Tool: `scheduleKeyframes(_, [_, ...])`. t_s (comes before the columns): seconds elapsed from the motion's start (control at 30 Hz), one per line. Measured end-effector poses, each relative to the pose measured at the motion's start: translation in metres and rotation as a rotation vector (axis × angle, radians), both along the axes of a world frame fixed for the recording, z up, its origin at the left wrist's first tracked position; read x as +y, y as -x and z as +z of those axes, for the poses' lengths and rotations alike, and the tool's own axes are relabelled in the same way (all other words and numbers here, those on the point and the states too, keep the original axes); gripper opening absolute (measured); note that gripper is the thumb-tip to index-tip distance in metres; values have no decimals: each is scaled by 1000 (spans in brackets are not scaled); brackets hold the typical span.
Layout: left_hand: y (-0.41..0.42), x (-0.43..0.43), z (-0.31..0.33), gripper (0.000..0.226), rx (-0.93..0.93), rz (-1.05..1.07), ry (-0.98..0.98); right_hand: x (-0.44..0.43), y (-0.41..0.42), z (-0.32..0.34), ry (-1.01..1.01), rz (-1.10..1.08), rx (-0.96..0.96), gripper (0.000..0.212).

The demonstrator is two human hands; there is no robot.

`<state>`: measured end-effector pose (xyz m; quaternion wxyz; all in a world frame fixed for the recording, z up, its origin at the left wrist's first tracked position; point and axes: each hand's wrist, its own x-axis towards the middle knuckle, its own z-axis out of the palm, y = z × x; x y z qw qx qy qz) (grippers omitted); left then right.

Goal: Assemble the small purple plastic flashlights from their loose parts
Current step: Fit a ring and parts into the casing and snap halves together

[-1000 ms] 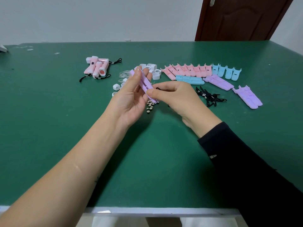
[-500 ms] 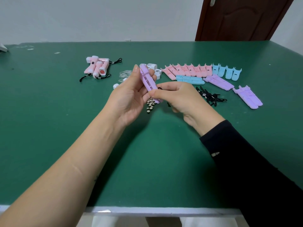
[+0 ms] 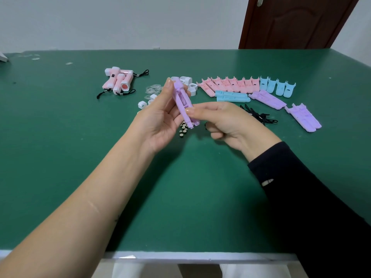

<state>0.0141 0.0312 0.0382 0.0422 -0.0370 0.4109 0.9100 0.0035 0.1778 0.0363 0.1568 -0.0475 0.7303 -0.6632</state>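
Alignment governs this step: left hand (image 3: 160, 121) grips the purple shells (image 3: 181, 99), right hand (image 3: 224, 121) pinches their lower end; seat edges flush before pressing shut.

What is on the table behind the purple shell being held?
Past the top of the purple shell, white caps show; below its lower end, small dark discs lie on the green table. What lies directly behind the shell is covered.
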Motion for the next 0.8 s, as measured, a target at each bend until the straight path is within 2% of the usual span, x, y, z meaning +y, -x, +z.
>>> scheduleKeyframes(0.2, [-1, 2, 4, 29, -57, -1, 4, 5, 4, -2, 113, 105, -151, 8])
scheduleKeyframes(0.4, [-1, 3, 3, 29, -122, 21, 27, 2, 5, -5, 104, 179, -205, 15])
scheduleKeyframes(0.57, [-1, 4, 1, 31, -150, 18, 25, 1, 7, -8, 85, 178, -204, 29])
scheduleKeyframes(0.8, [0, 4, 1, 33, -156, 27, -13, 1, 5, -7, 61, 155, -185, 11])
